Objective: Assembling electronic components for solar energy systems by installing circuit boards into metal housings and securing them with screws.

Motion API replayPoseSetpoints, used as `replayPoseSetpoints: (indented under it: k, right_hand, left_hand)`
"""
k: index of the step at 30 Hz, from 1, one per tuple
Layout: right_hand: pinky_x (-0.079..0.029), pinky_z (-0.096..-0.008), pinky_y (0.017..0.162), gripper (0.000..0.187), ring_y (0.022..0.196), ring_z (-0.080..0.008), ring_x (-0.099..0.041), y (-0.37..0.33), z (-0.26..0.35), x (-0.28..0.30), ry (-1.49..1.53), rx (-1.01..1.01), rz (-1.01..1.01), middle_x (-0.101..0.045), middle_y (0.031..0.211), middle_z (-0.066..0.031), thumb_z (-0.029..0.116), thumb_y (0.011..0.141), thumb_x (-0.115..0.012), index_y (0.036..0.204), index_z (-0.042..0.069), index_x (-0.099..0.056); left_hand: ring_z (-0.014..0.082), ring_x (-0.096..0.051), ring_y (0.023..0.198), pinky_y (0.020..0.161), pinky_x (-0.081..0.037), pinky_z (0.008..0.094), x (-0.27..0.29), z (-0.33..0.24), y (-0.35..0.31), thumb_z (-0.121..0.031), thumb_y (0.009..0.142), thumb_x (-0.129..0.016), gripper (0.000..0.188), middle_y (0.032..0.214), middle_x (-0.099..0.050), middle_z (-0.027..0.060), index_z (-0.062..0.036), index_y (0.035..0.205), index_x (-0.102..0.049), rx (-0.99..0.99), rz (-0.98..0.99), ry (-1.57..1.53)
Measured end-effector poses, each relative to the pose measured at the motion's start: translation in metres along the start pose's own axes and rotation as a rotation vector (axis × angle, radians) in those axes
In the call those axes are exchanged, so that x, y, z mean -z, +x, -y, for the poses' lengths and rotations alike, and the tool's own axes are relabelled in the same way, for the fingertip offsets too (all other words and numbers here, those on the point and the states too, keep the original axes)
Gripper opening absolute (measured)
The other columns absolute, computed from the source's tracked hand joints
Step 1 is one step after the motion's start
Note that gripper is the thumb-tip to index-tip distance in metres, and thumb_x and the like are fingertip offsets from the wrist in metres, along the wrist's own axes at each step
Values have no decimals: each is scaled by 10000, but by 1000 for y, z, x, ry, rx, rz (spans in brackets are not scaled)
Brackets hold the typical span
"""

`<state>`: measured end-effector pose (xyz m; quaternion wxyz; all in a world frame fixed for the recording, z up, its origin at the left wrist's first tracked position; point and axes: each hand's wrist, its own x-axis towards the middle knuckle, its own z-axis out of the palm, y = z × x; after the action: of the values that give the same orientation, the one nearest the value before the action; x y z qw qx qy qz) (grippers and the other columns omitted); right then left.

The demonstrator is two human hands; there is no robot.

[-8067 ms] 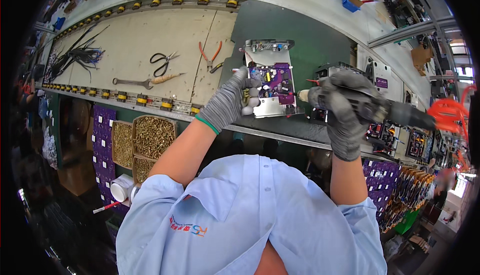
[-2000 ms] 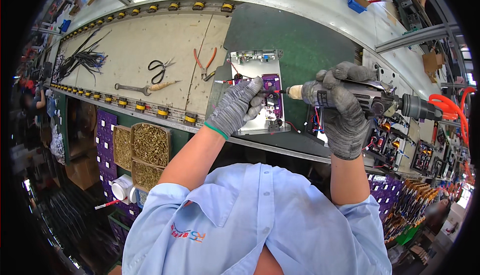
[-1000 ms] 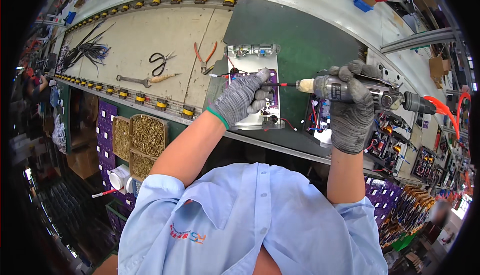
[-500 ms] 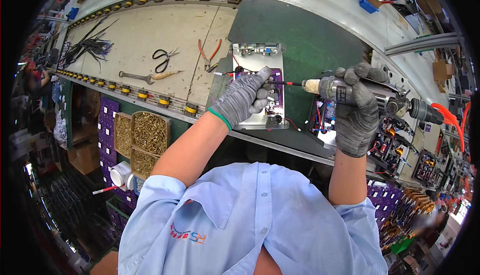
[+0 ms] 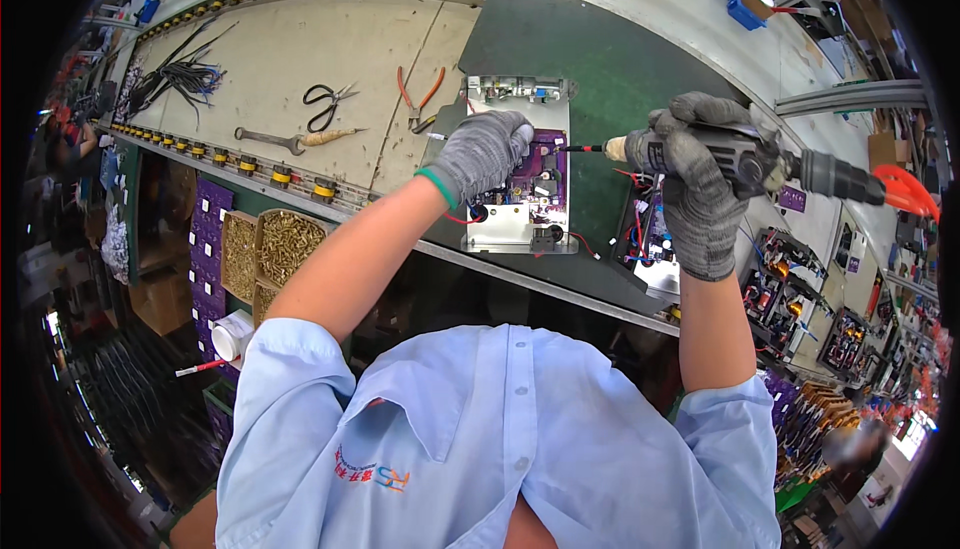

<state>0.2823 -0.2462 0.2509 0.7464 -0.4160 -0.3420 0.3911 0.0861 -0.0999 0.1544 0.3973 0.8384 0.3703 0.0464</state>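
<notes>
My right hand [image 5: 703, 204], in a grey glove, is wrapped round a power screwdriver [image 5: 765, 167] with an orange-red hose. Its long thin bit, with a red band, points left and reaches over a purple circuit board [image 5: 552, 161]. That board sits on a white metal plate [image 5: 500, 236] carrying wires and small parts. Over the board's left side lies my left hand [image 5: 480, 154], also gloved, its fingers bent and pressed together near the bit's tip. Whatever those fingers hold is hidden.
Left of the board lie orange-handled pliers [image 5: 420, 97], black scissors [image 5: 328, 106] and a wrench [image 5: 268, 139]. Boxes of brass screws [image 5: 288, 244] stand below the bench edge. More circuit assemblies [image 5: 790, 274] lie at right. A blue bin [image 5: 743, 7] is at the far right.
My left hand has drawn back up and left, uncovering more of the board. The screwdriver has moved up and lies more level, its bit still pointing at the board.
</notes>
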Motion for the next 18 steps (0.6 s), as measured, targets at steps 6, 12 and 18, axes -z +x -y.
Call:
replayPoseSetpoints:
  k: [6, 12, 18]
  right_hand:
    - [-613, -385, 835, 323, 986, -217, -670, 7, -27, -3, -30, -43, -54, -650, 1106, -122, 2, 853, -706, 1154, 38, -591]
    - [-619, -385, 800, 308, 983, -218, -670, 10, -35, -15, -93, -41, -61, -657, 1093, -122, -6, 854, -709, 1138, 35, -598]
    - [-548, -277, 859, 258, 939, -160, -666, 9, -39, -41, -394, -36, 206, -677, 1021, -69, -9, 831, -695, 1072, 65, -641]
  left_hand:
    - [381, -660, 906, 854, -507, 481, 2, 4, 24, -360, 1007, -471, 371, 911, -690, 194, -58, 1018, -685, -84, 153, 351]
    - [377, -663, 939, 889, -509, 482, 8, 2, 40, -393, 1000, -472, 428, 939, -687, 210, -30, 978, -697, -68, 233, 400]
    - [390, -693, 887, 825, -550, 475, 10, 2, 46, -195, 841, -573, 290, 962, -702, 249, 24, 933, -738, -136, 199, 411]
